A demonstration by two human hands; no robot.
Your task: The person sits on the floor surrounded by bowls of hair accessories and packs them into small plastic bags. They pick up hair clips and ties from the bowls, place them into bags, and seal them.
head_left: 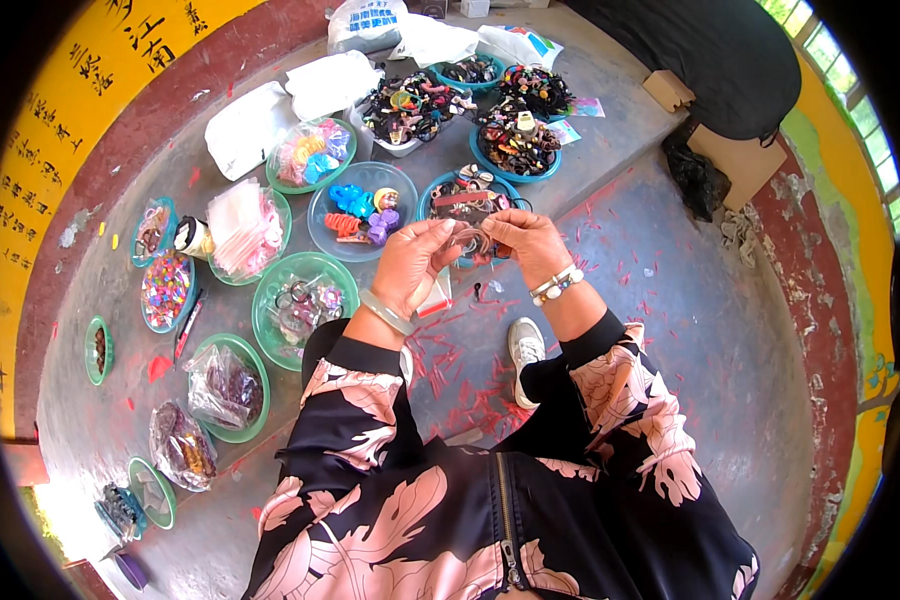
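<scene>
My left hand [410, 268] and my right hand [532, 246] are raised close together above a blue bowl [422, 203]. Between their pinched fingertips is a small bundle of brownish-pink loops [473, 240] that look like hair ties. Both hands grip it, the left at its left side and the right at its upper right. Dark hair ties and a flat reddish-brown piece show in the bowl behind, partly covered by my fingers. Just left of my hands, another blue bowl [315, 222] holds coiled blue, orange and purple hair ties [380, 225]. A white and red card-like piece [436, 298] shows below my left hand.
Left of my legs stand green bowls [260, 318] with trinkets and bagged goods, plus a bowl of colourful small bands [168, 290]. Farther back are heaps of dark hair ties [410, 105] and white bags [245, 130]. Red scraps [460, 375] litter the floor around my shoes [526, 350].
</scene>
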